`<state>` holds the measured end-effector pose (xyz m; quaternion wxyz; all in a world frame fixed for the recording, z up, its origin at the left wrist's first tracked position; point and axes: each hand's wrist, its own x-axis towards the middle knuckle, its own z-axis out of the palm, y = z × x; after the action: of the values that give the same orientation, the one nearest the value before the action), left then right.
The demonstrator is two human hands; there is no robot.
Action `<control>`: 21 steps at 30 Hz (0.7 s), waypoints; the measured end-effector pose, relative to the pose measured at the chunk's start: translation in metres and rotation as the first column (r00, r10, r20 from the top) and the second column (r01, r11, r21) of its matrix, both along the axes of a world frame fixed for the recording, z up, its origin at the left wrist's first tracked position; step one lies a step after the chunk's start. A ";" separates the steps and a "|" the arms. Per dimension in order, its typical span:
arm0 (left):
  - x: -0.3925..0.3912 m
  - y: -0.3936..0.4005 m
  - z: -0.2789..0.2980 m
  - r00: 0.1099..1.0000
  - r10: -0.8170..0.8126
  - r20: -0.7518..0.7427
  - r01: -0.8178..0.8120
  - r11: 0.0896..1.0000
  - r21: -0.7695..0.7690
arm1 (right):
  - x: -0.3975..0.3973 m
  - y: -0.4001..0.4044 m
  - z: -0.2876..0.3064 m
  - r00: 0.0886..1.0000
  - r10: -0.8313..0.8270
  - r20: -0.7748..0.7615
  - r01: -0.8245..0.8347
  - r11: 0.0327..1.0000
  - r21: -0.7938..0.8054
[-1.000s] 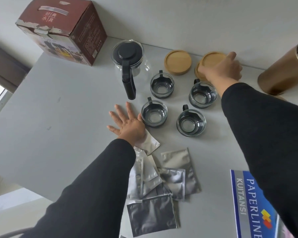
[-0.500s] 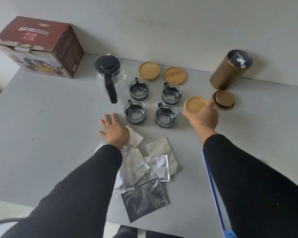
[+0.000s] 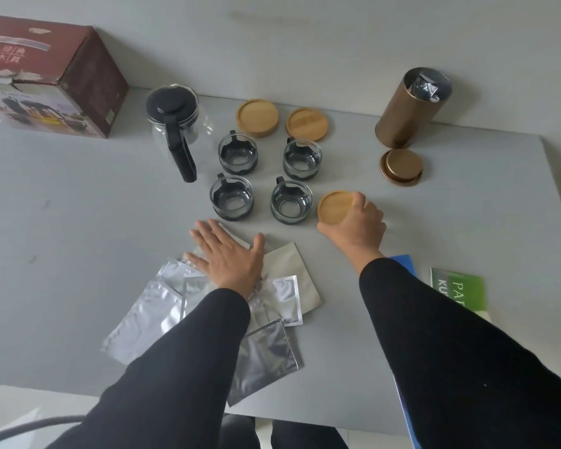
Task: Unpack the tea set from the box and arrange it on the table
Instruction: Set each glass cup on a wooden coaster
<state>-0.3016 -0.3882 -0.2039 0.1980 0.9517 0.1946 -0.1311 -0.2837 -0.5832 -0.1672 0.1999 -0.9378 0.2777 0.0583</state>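
My right hand (image 3: 358, 226) grips a round wooden coaster (image 3: 334, 207) just right of the front right glass cup (image 3: 290, 200). Three more glass cups with black holders stand beside it: front left (image 3: 231, 197), back left (image 3: 237, 153), back right (image 3: 302, 158). Two other wooden coasters (image 3: 257, 117) (image 3: 306, 123) lie behind the cups. The glass teapot (image 3: 175, 124) with its black lid and handle stands left of them. My left hand (image 3: 229, 256) rests flat with spread fingers on silver foil packets (image 3: 263, 354). The dark red box (image 3: 46, 79) sits at the back left.
A gold canister (image 3: 410, 108) stands open at the back right, foil inside, with its lid (image 3: 401, 166) lying in front. Paper packs (image 3: 457, 291) lie by my right forearm. The grey table (image 3: 62, 238) ends at a wall behind and an edge near me.
My right hand took one coaster from the back of the table and brought it forward to the right of the front cups. My left hand stayed flat on the packets.
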 end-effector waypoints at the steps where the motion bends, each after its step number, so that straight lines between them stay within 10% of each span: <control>1: 0.000 -0.001 -0.001 1.000 -0.002 0.002 0.002 1.000 0.015 | -0.001 -0.002 0.000 1.000 0.018 0.004 -0.018 1.000 -0.014; 21: -0.006 -0.005 -0.010 0.998 0.017 0.067 -0.027 0.988 0.152 | 0.059 -0.016 0.016 0.974 0.158 0.162 -0.186 0.967 0.176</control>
<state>-0.3081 -0.3931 -0.2138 0.1321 0.9656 0.2082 -0.0825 -0.2243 -0.5993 -0.1508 0.3026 -0.9368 0.1728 0.0325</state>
